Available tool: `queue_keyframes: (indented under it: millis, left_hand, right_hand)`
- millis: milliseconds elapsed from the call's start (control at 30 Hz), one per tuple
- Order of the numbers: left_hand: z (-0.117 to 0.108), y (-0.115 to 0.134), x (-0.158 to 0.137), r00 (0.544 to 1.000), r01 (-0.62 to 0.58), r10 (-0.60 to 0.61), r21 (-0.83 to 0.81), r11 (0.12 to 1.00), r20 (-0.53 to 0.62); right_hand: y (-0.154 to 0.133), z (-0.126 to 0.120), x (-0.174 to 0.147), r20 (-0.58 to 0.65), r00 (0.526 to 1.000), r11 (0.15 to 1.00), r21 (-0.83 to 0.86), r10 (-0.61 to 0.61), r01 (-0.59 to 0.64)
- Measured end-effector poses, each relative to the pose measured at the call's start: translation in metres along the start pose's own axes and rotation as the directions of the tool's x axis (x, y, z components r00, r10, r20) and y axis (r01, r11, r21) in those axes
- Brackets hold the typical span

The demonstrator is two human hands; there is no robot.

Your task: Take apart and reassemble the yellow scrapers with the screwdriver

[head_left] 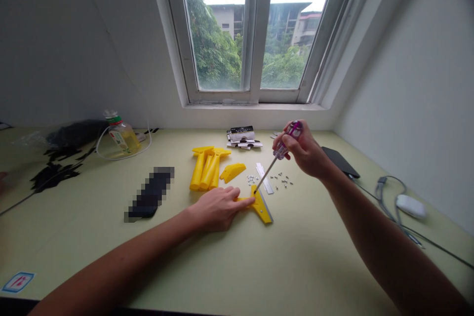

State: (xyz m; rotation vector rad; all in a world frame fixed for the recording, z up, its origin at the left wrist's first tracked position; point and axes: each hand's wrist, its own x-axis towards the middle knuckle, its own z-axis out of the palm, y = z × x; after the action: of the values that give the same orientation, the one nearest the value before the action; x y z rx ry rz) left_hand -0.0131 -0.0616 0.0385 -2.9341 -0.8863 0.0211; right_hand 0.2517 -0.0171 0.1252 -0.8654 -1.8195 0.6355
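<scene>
The yellow plastic scraper (262,207) lies between the near and far edges of my pale-green table (296,261), its smooth tapering head lined with a thin grey blade (267,207). I have its handle clasped in the left hand (218,207) and the right hand (306,152) curled round a clear, purple-tinted screwdriver (283,148), its steel tip on the head. Toward the far edge lie a flat pale strip (265,180), small metal screws (285,180) and round-gripped yellow scraper bodies (198,172).

Table (314,256): pale green top. On it, centre: yellow scraper (262,209), cluster of yellow handles (209,170), loose nuts (249,183), metal strip (268,186), scattered screws (285,181). Left: bottle of yellow liquid (128,141). Right: white case (411,206), grey cable (380,188).
</scene>
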Motion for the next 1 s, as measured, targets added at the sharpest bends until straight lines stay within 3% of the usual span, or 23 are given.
queue_keyframes:
  millis: [400,500,667,800,867,1000]
  left_hand:
    - [-0.001,0.001,0.001,1.000,0.010,-0.010,-0.001,1.000,0.005]
    - [-0.001,0.001,0.001,1.000,0.014,-0.014,0.010,1.000,0.000]
    - [-0.004,0.002,0.000,1.000,0.002,-0.002,0.018,1.000,0.012]
    - [-0.006,0.002,0.000,0.999,0.015,-0.015,0.018,1.000,0.032]
    - [-0.005,0.002,0.000,0.999,0.023,-0.023,0.021,1.000,0.033]
    - [-0.003,0.002,0.001,1.000,0.017,-0.018,0.027,0.999,0.022]
  right_hand:
    - [-0.005,-0.003,-0.001,0.050,0.998,1.000,0.004,0.027,-0.027]
    - [-0.018,-0.005,-0.005,0.037,0.998,0.988,-0.145,0.053,-0.047]
    - [-0.049,-0.009,-0.002,-0.028,0.999,0.872,-0.490,-0.024,0.007]
    - [-0.058,-0.015,0.022,0.055,0.998,0.629,-0.776,0.003,0.041]
    - [-0.057,-0.019,0.037,0.103,0.995,0.544,-0.835,-0.003,0.089]
    - [-0.056,-0.029,0.058,0.319,0.947,0.561,-0.790,0.031,0.247]
